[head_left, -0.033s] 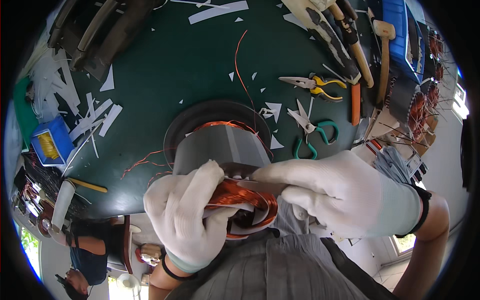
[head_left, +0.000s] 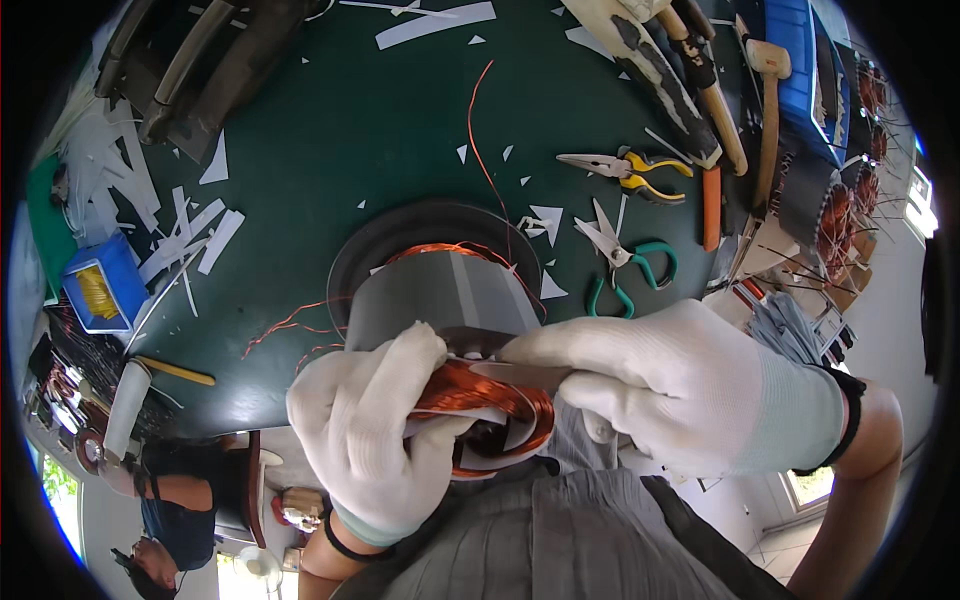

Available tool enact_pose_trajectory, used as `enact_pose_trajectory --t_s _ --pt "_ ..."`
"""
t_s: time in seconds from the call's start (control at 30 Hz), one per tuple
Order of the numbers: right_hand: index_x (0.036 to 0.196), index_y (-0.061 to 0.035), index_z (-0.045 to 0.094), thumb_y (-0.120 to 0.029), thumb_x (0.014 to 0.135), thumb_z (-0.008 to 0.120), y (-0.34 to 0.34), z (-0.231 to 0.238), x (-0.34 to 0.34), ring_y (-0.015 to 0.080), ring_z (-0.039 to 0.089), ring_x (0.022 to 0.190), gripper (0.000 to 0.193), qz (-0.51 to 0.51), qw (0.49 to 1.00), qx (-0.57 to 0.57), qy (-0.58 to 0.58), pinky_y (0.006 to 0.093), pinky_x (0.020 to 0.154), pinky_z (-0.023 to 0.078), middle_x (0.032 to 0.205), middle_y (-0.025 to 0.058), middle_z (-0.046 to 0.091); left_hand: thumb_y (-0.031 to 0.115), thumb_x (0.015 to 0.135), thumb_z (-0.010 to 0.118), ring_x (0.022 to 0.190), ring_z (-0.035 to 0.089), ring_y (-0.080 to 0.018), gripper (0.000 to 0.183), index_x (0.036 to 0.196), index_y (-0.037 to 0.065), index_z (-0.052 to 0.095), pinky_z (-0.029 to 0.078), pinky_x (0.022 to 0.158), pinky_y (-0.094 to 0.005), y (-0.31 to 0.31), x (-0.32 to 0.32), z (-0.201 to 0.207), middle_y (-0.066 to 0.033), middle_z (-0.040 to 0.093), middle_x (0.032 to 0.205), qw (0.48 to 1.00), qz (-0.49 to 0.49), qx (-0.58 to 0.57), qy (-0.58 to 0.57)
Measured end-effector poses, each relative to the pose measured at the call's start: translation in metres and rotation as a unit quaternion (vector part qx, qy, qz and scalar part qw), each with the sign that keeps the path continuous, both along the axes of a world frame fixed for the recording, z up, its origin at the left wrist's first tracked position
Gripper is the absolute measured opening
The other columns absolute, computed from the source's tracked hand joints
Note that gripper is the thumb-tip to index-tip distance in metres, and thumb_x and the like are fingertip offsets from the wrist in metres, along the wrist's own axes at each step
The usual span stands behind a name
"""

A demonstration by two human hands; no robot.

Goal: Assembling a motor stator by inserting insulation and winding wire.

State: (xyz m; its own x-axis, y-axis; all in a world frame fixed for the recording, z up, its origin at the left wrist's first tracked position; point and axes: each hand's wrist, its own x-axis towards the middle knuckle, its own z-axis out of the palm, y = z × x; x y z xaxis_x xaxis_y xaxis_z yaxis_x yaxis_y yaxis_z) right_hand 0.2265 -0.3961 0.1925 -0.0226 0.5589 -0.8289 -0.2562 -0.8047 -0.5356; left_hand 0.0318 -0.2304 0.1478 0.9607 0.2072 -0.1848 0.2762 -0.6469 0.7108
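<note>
A grey stator core (head_left: 430,295) rests in a black round dish (head_left: 345,260), tilted toward me. Copper windings (head_left: 490,395) bulge from its near end, with pale insulation paper (head_left: 524,432) among the loops. My left hand (head_left: 375,430), in a white knitted glove, is closed around the left side of these windings, its thumb inside the ring. Also gloved, my right hand (head_left: 670,385) reaches the upper right of the coil end with fingers pressed together. They hold a thin flat strip (head_left: 520,374) against the copper; its far end is hidden.
Right of the core lie green-handled scissors (head_left: 620,258) and yellow-handled pliers (head_left: 625,172). A mallet (head_left: 769,100) and a blue bin (head_left: 800,60) stand farther right. Paper scraps (head_left: 190,235) and a small blue box (head_left: 105,285) are at left. Another person (head_left: 180,500) sits lower left.
</note>
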Motion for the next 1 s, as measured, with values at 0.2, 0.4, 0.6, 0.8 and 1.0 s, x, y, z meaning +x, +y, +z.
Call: enact_pose_trajectory --t_s 0.2,0.4,0.6,0.8,1.0 --pt "0.135 0.0006 0.064 -0.007 0.102 0.053 0.010 -0.013 0.007 0.0122 0.069 0.074 0.035 0.012 0.994 -0.063 0.092 0.0296 0.071 0.057 0.087 0.0106 0.074 0.002 0.072 0.076 0.099 0.067 -0.0223 0.062 0.133 0.001 0.062 0.057 0.082 -0.0325 -0.005 -0.003 0.001 -0.0110 0.065 0.110 1.000 0.024 0.007 0.006" --pt "0.132 0.0028 0.064 -0.009 0.102 0.054 0.036 -0.007 0.024 0.0116 0.069 0.072 0.033 0.061 0.984 -0.122 0.117 0.0289 0.068 0.056 0.085 0.0089 0.073 0.008 0.077 0.080 0.096 0.068 -0.0216 0.060 0.133 0.001 0.062 0.057 0.080 -0.0312 -0.004 -0.006 0.000 -0.0110 0.063 0.111 0.999 0.035 0.014 0.003" --pt "0.135 0.0024 0.062 -0.011 0.103 0.053 0.037 -0.012 0.029 0.0075 0.064 0.061 0.036 0.020 0.969 -0.157 0.191 0.0237 0.056 0.052 0.083 0.0063 0.072 0.042 0.086 0.082 0.096 0.065 -0.0208 0.066 0.134 0.001 0.062 0.055 0.078 -0.0307 -0.001 -0.008 -0.002 -0.0104 0.064 0.110 1.000 0.013 0.018 0.005" --pt "0.137 0.0032 0.060 -0.011 0.103 0.053 0.038 -0.014 0.032 0.0076 0.064 0.059 0.038 0.010 0.952 -0.201 0.230 0.0228 0.054 0.052 0.084 0.0068 0.072 0.056 0.085 0.077 0.096 0.064 -0.0202 0.075 0.135 0.002 0.061 0.054 0.080 -0.0319 0.000 -0.008 -0.001 -0.0095 0.064 0.109 0.999 0.006 0.034 0.018" --pt "0.138 0.0043 0.060 -0.010 0.103 0.053 0.042 -0.009 0.032 0.0081 0.064 0.059 0.039 -0.023 0.943 -0.233 0.237 0.0229 0.055 0.053 0.085 0.0084 0.072 0.059 0.085 0.075 0.096 0.063 -0.0199 0.077 0.135 0.002 0.061 0.054 0.079 -0.0317 -0.001 -0.008 -0.002 -0.0094 0.062 0.111 1.000 0.008 0.024 0.015"
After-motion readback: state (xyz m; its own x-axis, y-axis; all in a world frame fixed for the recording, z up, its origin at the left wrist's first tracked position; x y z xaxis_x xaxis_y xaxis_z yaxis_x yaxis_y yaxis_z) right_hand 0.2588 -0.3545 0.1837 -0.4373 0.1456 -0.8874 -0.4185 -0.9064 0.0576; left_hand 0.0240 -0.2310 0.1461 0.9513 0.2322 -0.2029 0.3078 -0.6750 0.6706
